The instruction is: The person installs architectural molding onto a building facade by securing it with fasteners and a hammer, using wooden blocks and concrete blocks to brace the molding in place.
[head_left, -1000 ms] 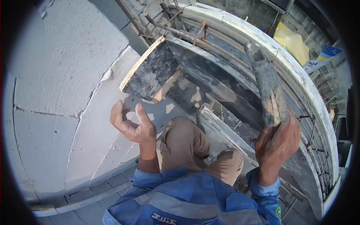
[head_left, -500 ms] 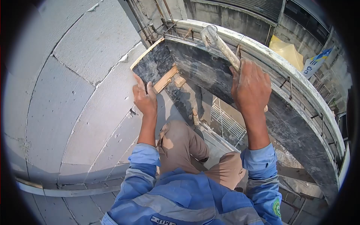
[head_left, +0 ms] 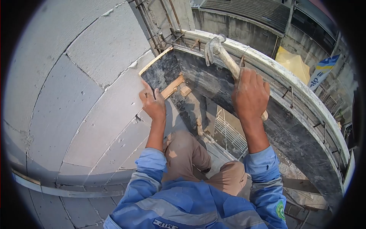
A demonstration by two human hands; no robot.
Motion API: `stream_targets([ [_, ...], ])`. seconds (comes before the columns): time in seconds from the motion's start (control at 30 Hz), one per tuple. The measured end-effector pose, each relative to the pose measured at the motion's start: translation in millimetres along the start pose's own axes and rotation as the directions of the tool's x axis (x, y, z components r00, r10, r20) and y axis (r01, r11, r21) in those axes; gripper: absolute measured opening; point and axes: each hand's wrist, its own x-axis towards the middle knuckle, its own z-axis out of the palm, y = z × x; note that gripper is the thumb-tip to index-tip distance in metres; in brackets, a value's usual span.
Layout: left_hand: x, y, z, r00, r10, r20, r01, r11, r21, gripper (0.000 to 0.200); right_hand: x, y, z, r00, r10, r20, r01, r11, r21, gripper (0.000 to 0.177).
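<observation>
My right hand (head_left: 251, 93) is wrapped round the wooden handle of a claw hammer (head_left: 228, 63). The hammer's metal head is raised over the long curved black panel (head_left: 206, 74), with its claw pointing down toward the left. On the left, my left hand (head_left: 153, 105) grips the lower edge of a short black plywood panel (head_left: 160, 70) that meets the curved one at a corner. A pale wooden batten (head_left: 172, 87) lies against this short panel, just beside my thumb. Next to the batten is a small wood block (head_left: 185, 91).
A light block wall (head_left: 103, 110) fills the left side. Rebar (head_left: 177, 23) sticks up near the corner. Beyond the panel curves a pale concrete rim (head_left: 267, 59) with steel bars. Through a gap below, a white metal frame (head_left: 230, 133) shows. A yellow canopy (head_left: 291, 63) stands farther off.
The view has shifted, so the scene sits lower. The hammer has moved slightly left, and its head, blurred before, is now sharp. My left hand keeps its place on the short panel.
</observation>
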Motion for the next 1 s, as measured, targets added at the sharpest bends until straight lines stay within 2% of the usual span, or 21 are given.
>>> stream_targets([
  [0.07, -2.1, 5.9, 0.6, 0.999, 0.009, -0.044, -0.008, 1.000, 0.014, 0.074, -1.1, 0.6, -0.5, 1.000, -0.004, -0.008, 0.004, 1.000, 0.010, 0.022],
  [0.13, -0.4, 13.4, 0.9, 0.996, -0.089, -0.027, 0.090, 0.995, 0.034, 0.074, 0.1, 1.0, 1.3, 0.997, -0.033, -0.069, 0.033, 0.999, -0.007, 0.012],
  [0.17, 1.5, 15.0, 4.5, 0.995, -0.091, -0.032, 0.092, 0.995, 0.031, 0.074, 2.9, 0.7, 1.9, 0.997, -0.036, -0.073, 0.036, 0.999, -0.009, 0.012],
  [0.23, 2.7, 14.2, 6.4, 0.994, -0.112, 0.008, 0.111, 0.989, 0.097, 0.074, 2.9, -2.4, 1.6, 1.000, -0.007, -0.021, 0.006, 0.999, -0.042, 0.012],
  [0.4, 4.2, 2.5, -8.7, 0.994, -0.074, 0.077, 0.068, 0.994, 0.080, 0.073, 3.1, -2.3, 1.6, 0.996, -0.016, -0.083, 0.015, 1.000, -0.018, 0.010],
  [0.47, 6.5, -8.3, -22.2, 0.984, 0.067, 0.166, -0.071, 0.997, 0.018, 0.073, 0.0, -0.7, 1.8, 0.996, -0.026, -0.090, 0.024, 0.999, -0.022, 0.011],
  [0.5, 12.4, -11.9, -33.6, 0.962, 0.094, 0.256, -0.111, 0.992, 0.054, 0.073, -2.5, -0.8, 1.3, 0.996, -0.022, -0.086, 0.021, 1.000, -0.013, 0.011],
  [0.53, 16.6, -11.3, -42.9, 0.962, 0.099, 0.253, -0.118, 0.991, 0.061, 0.073, -2.2, -0.4, 1.4, 0.995, -0.023, -0.092, 0.023, 1.000, -0.005, 0.010],
  [0.6, 28.7, -7.5, -63.6, 0.966, 0.202, 0.163, -0.193, 0.979, -0.072, 0.067, -0.5, 0.2, 2.4, 0.994, -0.012, -0.105, 0.014, 1.000, 0.012, 0.010],
  [0.63, 37.7, -8.6, -66.7, 0.963, 0.213, 0.165, -0.205, 0.977, -0.065, 0.067, -1.2, 0.3, 3.3, 0.993, -0.013, -0.115, 0.015, 1.000, 0.011, 0.010],
  [0.7, 59.3, -10.2, -59.7, 0.855, 0.518, -0.008, -0.517, 0.852, -0.083, 0.062, -2.6, 0.6, 4.6, 0.993, -0.002, -0.120, 0.004, 1.000, 0.012, 0.010],
  [0.87, 102.3, 1.9, -7.1, 0.773, 0.628, -0.082, -0.634, 0.762, -0.131, 0.056, -2.8, 1.2, 4.4, 0.990, 0.007, -0.138, 0.000, 0.999, 0.045, 0.010],
  [1.0, 105.2, 6.0, 14.6, 0.750, 0.655, -0.089, -0.660, 0.749, -0.051, 0.053, -1.9, 0.6, 3.5, 0.994, 0.015, -0.106, -0.012, 0.999, 0.033, 0.009],
])
